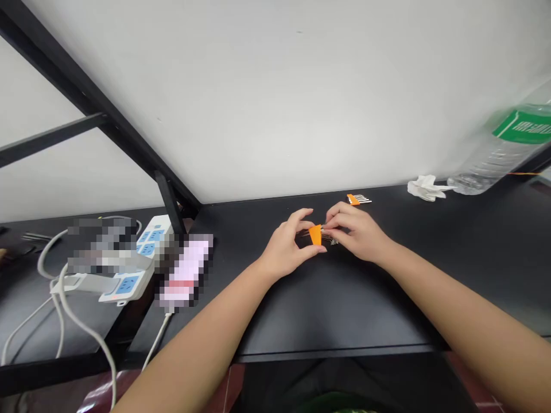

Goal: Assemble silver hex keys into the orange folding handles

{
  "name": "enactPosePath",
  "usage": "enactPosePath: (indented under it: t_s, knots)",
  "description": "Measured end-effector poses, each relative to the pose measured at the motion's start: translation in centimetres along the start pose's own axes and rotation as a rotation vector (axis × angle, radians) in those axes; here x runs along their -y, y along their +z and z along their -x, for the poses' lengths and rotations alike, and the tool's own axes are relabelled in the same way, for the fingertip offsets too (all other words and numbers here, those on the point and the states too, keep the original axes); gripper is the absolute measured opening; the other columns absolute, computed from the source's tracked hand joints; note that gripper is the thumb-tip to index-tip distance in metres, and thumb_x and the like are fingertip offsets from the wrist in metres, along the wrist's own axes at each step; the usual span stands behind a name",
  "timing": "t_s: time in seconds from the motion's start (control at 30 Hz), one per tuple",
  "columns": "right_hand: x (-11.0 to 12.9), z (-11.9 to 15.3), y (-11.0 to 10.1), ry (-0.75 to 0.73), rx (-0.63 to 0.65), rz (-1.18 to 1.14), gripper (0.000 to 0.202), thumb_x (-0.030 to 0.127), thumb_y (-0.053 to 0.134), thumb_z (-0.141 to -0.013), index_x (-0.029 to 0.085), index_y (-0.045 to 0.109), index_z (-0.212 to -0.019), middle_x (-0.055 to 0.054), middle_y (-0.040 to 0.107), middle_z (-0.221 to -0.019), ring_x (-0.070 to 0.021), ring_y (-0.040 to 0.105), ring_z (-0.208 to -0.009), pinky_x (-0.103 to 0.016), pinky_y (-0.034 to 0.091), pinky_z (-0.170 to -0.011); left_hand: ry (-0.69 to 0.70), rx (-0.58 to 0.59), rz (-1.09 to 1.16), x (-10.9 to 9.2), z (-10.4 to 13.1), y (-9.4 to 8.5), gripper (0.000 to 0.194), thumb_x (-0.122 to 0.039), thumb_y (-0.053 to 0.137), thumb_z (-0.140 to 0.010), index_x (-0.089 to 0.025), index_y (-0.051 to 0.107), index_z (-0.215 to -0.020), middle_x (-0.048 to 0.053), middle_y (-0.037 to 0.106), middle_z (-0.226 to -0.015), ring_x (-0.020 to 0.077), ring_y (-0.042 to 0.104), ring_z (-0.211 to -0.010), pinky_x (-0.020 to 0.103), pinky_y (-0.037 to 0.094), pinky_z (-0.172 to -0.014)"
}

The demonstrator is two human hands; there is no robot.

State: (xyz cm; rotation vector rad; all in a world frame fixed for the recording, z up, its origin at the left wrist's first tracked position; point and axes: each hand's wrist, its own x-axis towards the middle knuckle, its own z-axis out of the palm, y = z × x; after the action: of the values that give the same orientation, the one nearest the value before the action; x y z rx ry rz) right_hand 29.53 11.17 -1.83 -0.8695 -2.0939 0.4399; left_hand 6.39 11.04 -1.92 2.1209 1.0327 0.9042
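Observation:
An orange holder [315, 234] with several thin metal pieces sticking out is held above the black table. My left hand [287, 244] grips it from the left, thumb below and fingers above. The fingertips of my right hand [353, 231] pinch at a thin metal piece on the holder's right side; the piece is mostly hidden. Farther back, near the wall, lies a second orange holder [353, 199] with several silver rods pointing right.
The black table [344, 321] meets a white wall. Crumpled tissue [427, 188] and a large clear bottle [495, 155] are at the back right. To the left are a blurred phone [187, 269] on a cable, a black metal frame and a white power strip [144, 252].

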Motion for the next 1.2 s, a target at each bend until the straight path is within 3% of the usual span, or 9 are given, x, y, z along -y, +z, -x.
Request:
enactPosePath:
  t_s: [0.23, 0.37, 0.53, 0.67, 0.8, 0.9, 1.07, 1.2]
  knots:
    - [-0.1, 0.0, -0.2, 0.124, 0.051, -0.085, 0.007, 0.025, 0.061, -0.097, 0.022, 0.068, -0.098, -0.006, 0.065, -0.104, -0.0144, 0.063, -0.075, -0.030, 0.053, -0.068, 0.050, 0.010, 0.042, 0.3, 0.0, 0.1, 0.075, -0.035, 0.086, -0.079, -0.026, 0.045, -0.141, 0.006, 0.074, -0.119, 0.0237, 0.071, -0.113, 0.042, 0.053, -0.107]
    - [-0.3, -0.1, -0.3, 0.192, 0.107, -0.069, 0.012, 0.029, 0.060, -0.098, 0.023, 0.070, -0.098, -0.004, 0.069, -0.096, -0.0155, 0.066, -0.077, -0.030, 0.053, -0.071, 0.047, 0.010, 0.028, 0.5, 0.1, 0.2, 0.072, -0.036, 0.086, -0.079, -0.027, 0.048, -0.139, 0.005, 0.073, -0.122, 0.0233, 0.070, -0.116, 0.042, 0.053, -0.108]
    - [-0.9, -0.1, -0.4, 0.220, 0.122, 0.051, 0.015, 0.026, 0.057, -0.097, 0.021, 0.071, -0.099, -0.006, 0.070, -0.101, -0.0168, 0.065, -0.083, -0.031, 0.051, -0.075, 0.027, -0.045, -0.014, 1.0, -0.1, 0.2, 0.067, -0.036, 0.085, -0.079, -0.025, 0.051, -0.136, 0.006, 0.073, -0.122, 0.0233, 0.070, -0.115, 0.041, 0.055, -0.106]
    - [-1.9, 0.0, -1.3, 0.293, 0.295, 0.239, 0.011, 0.022, 0.060, -0.091, 0.020, 0.070, -0.087, -0.005, 0.068, -0.093, -0.0174, 0.062, -0.079, -0.031, 0.049, -0.073, 0.018, -0.102, -0.060, 1.4, -0.3, 0.1, 0.060, -0.034, 0.083, -0.082, -0.023, 0.055, -0.133, 0.007, 0.072, -0.122, 0.0228, 0.070, -0.114, 0.040, 0.056, -0.105]
    - [-2.4, 0.1, -1.5, 0.387, 0.424, 0.268, 0.008, 0.019, 0.063, -0.087, 0.020, 0.071, -0.083, -0.005, 0.067, -0.091, -0.0166, 0.063, -0.074, -0.029, 0.048, -0.068, 0.069, -0.084, -0.123, 1.7, -0.4, 0.0, 0.050, -0.033, 0.075, -0.089, -0.025, 0.059, -0.137, 0.006, 0.069, -0.126, 0.0214, 0.067, -0.114, 0.040, 0.055, -0.104]
    - [-2.5, 0.1, -1.2, 0.437, 0.413, 0.303, 0.010, 0.014, 0.062, -0.083, 0.020, 0.068, -0.077, -0.005, 0.068, -0.089, -0.0163, 0.063, -0.072, -0.028, 0.047, -0.065, 0.114, -0.058, -0.117, 1.7, -0.5, 0.0, 0.046, -0.033, 0.069, -0.095, -0.028, 0.060, -0.139, 0.006, 0.069, -0.122, 0.0198, 0.066, -0.111, 0.040, 0.054, -0.104]
    - [-2.3, -0.1, -1.4, 0.636, 0.422, 0.421, 0.012, 0.015, 0.072, -0.071, 0.021, 0.062, -0.067, -0.005, 0.067, -0.075, -0.0168, 0.057, -0.054, -0.029, 0.036, -0.047, 0.092, -0.027, -0.113, 1.5, -0.4, 0.0, 0.040, -0.034, 0.065, -0.098, -0.027, 0.060, -0.138, 0.008, 0.065, -0.124, 0.0201, 0.065, -0.110, 0.038, 0.056, -0.098]
    - [-1.9, -0.3, -2.0, 0.626, 0.380, 0.343, 0.012, 0.013, 0.067, -0.075, 0.021, 0.059, -0.069, -0.003, 0.065, -0.070, -0.0161, 0.058, -0.058, -0.028, 0.038, -0.051, 0.076, -0.025, -0.138, 1.6, -0.4, -0.1, 0.039, -0.029, 0.061, -0.100, -0.025, 0.056, -0.139, 0.009, 0.062, -0.128, 0.0211, 0.062, -0.116, 0.039, 0.053, -0.103]
